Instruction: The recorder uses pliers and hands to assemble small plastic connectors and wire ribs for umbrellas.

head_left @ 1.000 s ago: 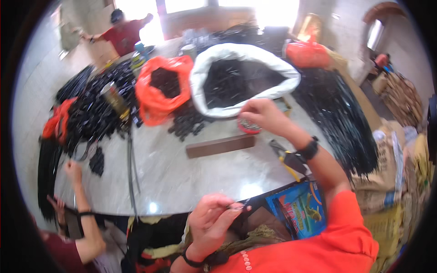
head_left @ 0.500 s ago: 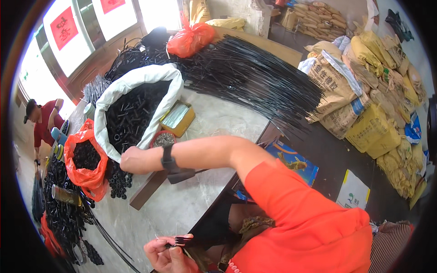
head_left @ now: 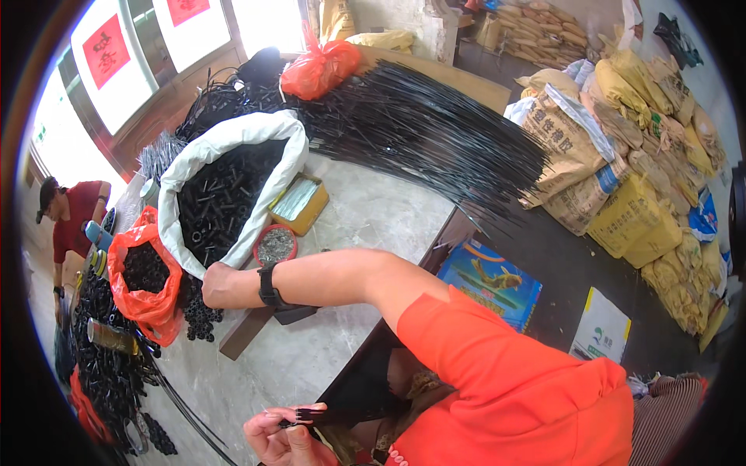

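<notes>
My left hand (head_left: 284, 436), at the lower edge, pinches a few thin black strips (head_left: 312, 413) between thumb and fingers. Their dark length runs right toward my lap, where it blends into shadow. My right arm, with a black wristband (head_left: 269, 286), stretches across the table. At its end my right hand (head_left: 223, 286) is curled downward by the near rim of a large white sack (head_left: 172, 221) full of short black tubes (head_left: 221, 194). Beside that hand lies a pile of small black rings (head_left: 203, 312). The right fingers are hidden behind the back of the hand.
Near the sack stand a red bag (head_left: 155, 307) of small black parts, a red bowl (head_left: 277, 244) of small metal pieces and a yellow box (head_left: 305, 208). Long black rods (head_left: 435, 132) cover the far side. Stacked sacks (head_left: 571, 144) stand right; another person (head_left: 76, 221) is left.
My right hand has shifted slightly, and its forearm and elbow sit lower and further left. My left hand keeps its pinch. At the left, the other person has leaned down a little.
</notes>
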Action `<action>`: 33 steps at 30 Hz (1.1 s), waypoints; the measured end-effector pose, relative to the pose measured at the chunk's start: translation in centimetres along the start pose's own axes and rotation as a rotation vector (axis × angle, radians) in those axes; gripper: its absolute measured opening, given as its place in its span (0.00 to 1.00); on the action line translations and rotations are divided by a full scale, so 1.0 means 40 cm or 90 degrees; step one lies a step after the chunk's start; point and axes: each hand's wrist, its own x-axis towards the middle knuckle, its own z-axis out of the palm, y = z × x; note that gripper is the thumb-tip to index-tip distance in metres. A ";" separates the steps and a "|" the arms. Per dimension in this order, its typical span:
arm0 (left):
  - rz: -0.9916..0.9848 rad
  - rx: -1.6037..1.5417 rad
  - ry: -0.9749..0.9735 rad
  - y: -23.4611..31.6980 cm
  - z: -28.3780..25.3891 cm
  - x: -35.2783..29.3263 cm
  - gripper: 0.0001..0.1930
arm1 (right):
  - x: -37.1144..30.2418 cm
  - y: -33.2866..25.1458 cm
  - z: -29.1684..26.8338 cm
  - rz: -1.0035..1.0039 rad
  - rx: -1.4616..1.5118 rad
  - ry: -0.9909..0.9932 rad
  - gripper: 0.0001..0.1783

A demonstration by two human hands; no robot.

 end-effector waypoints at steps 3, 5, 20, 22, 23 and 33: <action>0.001 0.006 -0.003 0.006 0.009 -0.001 0.12 | 0.003 0.010 0.023 -0.001 -0.005 0.022 0.08; -0.002 -0.001 -0.001 0.007 0.010 -0.004 0.12 | 0.004 0.008 0.024 -0.002 -0.002 0.030 0.08; 0.013 -0.023 0.071 0.017 0.040 -0.033 0.10 | -0.108 0.021 -0.022 -0.061 0.243 0.269 0.04; -0.038 -0.037 0.064 0.017 0.064 -0.033 0.10 | -0.116 0.062 0.002 -0.006 0.144 0.182 0.05; -0.037 -0.041 0.051 0.022 0.055 -0.035 0.11 | -0.120 0.056 -0.015 0.033 0.077 0.131 0.05; -0.054 -0.087 0.006 0.023 0.016 -0.059 0.13 | -0.123 0.087 -0.034 0.118 0.127 -0.001 0.06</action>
